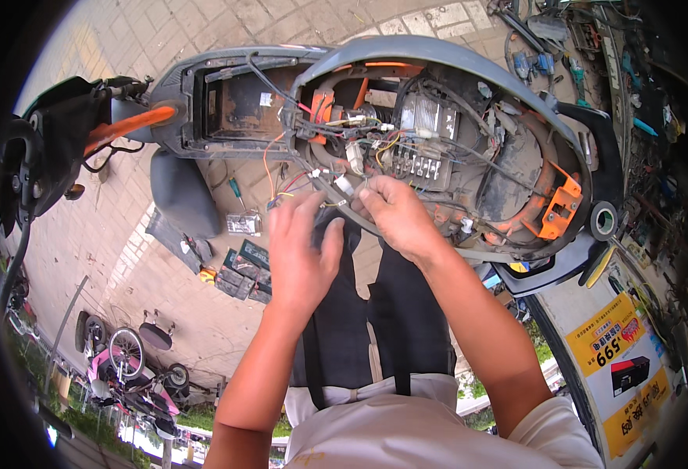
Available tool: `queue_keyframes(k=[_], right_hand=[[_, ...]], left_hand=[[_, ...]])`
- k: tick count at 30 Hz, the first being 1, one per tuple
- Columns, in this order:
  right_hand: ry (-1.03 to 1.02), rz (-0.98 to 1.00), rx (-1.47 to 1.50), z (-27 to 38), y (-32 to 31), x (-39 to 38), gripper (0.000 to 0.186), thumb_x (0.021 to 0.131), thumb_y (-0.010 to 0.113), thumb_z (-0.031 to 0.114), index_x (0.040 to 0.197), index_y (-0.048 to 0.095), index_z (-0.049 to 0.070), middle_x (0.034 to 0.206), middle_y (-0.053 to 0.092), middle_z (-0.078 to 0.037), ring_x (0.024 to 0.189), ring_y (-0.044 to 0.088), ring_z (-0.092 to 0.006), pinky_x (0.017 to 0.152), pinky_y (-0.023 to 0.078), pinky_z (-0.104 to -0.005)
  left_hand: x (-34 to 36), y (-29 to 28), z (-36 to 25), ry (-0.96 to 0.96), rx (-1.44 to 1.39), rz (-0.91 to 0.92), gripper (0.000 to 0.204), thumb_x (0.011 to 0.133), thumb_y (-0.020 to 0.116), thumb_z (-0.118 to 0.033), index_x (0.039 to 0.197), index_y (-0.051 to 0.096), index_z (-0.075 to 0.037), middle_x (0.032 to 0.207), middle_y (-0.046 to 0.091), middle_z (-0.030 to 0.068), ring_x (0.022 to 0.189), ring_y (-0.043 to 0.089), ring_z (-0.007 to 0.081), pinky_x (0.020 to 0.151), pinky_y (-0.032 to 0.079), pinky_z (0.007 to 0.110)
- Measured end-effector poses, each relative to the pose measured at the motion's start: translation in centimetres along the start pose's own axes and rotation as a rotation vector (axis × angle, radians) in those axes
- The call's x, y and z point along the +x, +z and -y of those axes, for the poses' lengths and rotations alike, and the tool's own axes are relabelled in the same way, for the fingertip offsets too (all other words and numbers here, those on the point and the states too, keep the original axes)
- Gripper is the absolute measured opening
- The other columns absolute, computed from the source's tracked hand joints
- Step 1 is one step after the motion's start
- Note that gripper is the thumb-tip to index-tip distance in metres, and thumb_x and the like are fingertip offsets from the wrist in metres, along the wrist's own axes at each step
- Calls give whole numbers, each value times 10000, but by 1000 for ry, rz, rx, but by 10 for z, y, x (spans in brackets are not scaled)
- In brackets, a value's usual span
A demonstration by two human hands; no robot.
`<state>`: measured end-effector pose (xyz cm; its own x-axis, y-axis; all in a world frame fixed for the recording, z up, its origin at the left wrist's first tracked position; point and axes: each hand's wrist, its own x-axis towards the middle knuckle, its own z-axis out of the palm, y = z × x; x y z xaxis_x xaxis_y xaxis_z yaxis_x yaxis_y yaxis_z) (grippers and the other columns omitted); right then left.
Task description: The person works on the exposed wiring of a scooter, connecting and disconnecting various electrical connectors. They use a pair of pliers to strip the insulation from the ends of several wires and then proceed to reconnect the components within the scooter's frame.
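Observation:
My left hand (301, 246) is raised with fingers slightly bent and thumb apart, beside loose red, orange and yellow wires (291, 191). My right hand (394, 215) pinches a thin wire near a white connector (344, 184) at the near edge of a scooter's open grey body (437, 48). Inside the body are a finned metal controller (427, 117), tangled cables and orange frame parts (559, 205). The open compartment (238, 105) to the left holds no battery that I can make out.
A removed black seat (181, 194), dark battery blocks (242, 270) and a screwdriver (236, 187) lie on the paving. An orange-stemmed handlebar (129, 129) stands at left, a pink two-wheeler (129, 391) behind. Scattered tools (578, 78) and a yellow-white sign (609, 367) are at right.

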<state>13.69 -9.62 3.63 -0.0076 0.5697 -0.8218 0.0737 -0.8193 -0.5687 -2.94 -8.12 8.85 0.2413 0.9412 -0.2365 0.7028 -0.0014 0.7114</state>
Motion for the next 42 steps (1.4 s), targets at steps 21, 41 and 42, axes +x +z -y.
queue_keyframes(k=[21, 41, 42], right_hand=[[-420, -209, -1085, 0, -42, -58, 391, 970, 487, 360, 955, 671, 16, 970, 690, -151, 981, 631, -332, 844, 480, -469], [-430, -243, -1197, 3, -32, -54, 375, 969, 463, 327, 936, 675, 19, 905, 698, -185, 856, 673, -372, 772, 529, -478], [-438, -241, -1197, 2, -31, -54, 377, 969, 462, 328, 937, 675, 19, 904, 698, -185, 853, 673, -374, 770, 530, -481]], left_hand=[[-33, 36, 6, -731, -831, 105, 172, 943, 552, -68, 1054, 638, 31, 890, 680, 52, 617, 499, 73, 572, 426, 246], [-95, 85, -6, -329, -259, -61, 581, 865, 595, -20, 1411, 398, 5, 1195, 564, 203, 946, 613, 248, 859, 504, 341], [-98, 90, -9, -257, -190, -112, 632, 850, 610, -19, 1430, 361, 12, 1276, 515, 239, 1051, 603, 301, 913, 494, 367]])
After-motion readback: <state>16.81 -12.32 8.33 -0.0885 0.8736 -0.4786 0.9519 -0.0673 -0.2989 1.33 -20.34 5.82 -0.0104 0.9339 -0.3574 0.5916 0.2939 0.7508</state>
